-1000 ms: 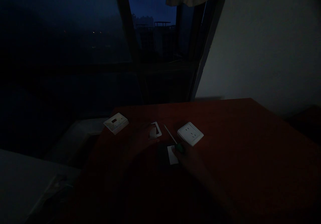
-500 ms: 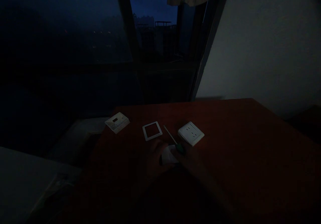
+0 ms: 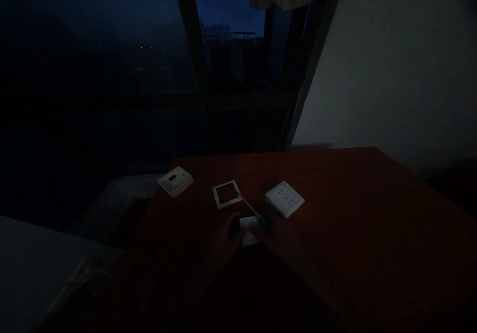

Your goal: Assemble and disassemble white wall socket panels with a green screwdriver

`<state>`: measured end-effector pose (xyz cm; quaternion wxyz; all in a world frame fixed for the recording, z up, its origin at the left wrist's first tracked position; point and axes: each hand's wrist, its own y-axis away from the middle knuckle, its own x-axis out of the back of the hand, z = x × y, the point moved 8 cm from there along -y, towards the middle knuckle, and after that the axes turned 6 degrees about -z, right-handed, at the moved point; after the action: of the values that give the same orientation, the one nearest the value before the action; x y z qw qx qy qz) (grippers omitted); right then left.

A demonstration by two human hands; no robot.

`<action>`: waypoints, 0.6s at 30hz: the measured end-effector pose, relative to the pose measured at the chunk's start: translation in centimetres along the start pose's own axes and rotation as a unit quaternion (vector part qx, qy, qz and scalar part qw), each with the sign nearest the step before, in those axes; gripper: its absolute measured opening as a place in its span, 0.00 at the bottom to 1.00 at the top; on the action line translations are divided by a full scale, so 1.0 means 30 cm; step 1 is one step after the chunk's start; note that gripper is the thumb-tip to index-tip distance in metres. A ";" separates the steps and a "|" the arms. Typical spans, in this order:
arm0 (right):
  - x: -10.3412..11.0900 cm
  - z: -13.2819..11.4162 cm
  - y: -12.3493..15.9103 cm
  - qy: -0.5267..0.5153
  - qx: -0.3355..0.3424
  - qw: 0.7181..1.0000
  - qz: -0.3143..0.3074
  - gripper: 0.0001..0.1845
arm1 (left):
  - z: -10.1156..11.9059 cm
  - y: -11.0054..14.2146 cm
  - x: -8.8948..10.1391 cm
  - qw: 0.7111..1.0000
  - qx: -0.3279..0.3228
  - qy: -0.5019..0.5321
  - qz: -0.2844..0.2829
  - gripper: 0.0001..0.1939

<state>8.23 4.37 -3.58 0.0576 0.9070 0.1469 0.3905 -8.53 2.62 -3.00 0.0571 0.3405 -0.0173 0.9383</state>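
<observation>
Both my hands meet at the middle of the table around a small white plate-like piece with a dark part at its edges. It may be a socket or switch part, but the dark hides its details. My left hand grips its left side, thumb on the white face. My right hand presses its thumb on the right side and also holds a screwdriver with a green handle. The shaft points up and left toward a white square frame, which lies flat just beyond my hands.
A white wall socket lies to the right on the reddish-brown table. A white box-like piece with a rectangular opening sits near the left edge. Beyond the table are a dark window and a pale wall.
My left hand has left the white frame, which now lies flat, and has come back to grip the small white piece. The screwdriver tip has swung slightly left toward the frame.
</observation>
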 end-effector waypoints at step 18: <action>-0.004 -0.021 -0.031 0.118 -0.034 0.992 -0.028 0.23 | -0.001 -0.016 -0.034 0.996 0.033 0.079 -0.001 0.12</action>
<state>7.50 5.21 -3.43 0.0815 0.8475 0.1645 0.4981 -7.72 3.01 -3.66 0.0483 0.2668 0.0188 0.9624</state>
